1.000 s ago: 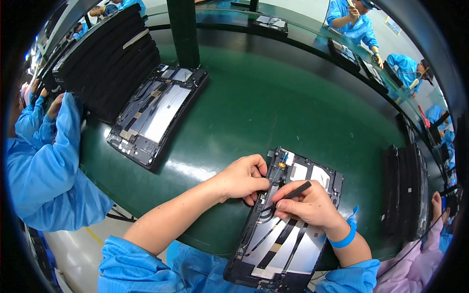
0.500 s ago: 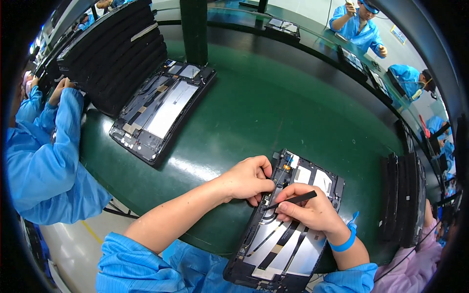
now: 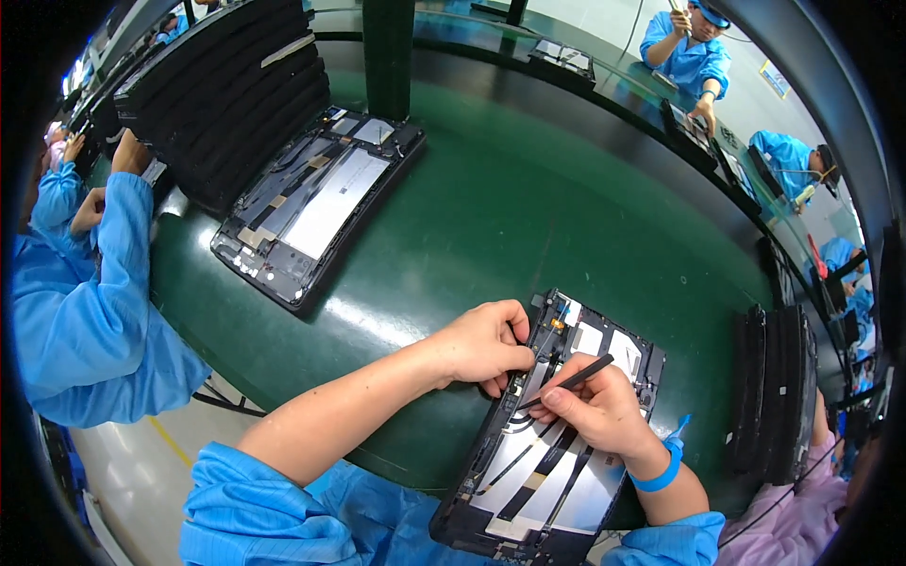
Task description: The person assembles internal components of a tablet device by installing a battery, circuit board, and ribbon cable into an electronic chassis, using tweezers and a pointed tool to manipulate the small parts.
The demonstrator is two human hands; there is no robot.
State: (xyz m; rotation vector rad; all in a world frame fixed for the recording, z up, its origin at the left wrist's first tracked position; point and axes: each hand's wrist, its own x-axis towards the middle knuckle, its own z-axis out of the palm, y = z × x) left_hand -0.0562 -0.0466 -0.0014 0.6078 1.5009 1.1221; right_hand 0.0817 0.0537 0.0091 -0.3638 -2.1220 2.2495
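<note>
An opened tablet (image 3: 566,486) lies tilted before me, its inside facing up with silver battery panels and black ribbon cables. My left hand (image 3: 486,349) is closed at the tablet's left edge, fingers curled over the rim; what lies under the fingertips is hidden. Between the thumb and fingers of my right hand (image 3: 595,406) is a slim black stick-like tool (image 3: 583,374). Its narrow tip points down and left at the cables beside the left edge. A blue band (image 3: 665,467) circles my right wrist.
Another opened tablet (image 3: 330,203) lies at the back left, against a tall stack of black panels (image 3: 222,104). Dark devices (image 3: 779,391) stand upright at the right on the green table (image 3: 528,198). A post (image 3: 388,57) rises at the back. Co-workers in blue (image 3: 80,302) sit nearby.
My right hand has turned a little, so the black tool now stands steeper. The left hand stays at the tablet's edge. A co-worker at the far right has lowered a hand to a device.
</note>
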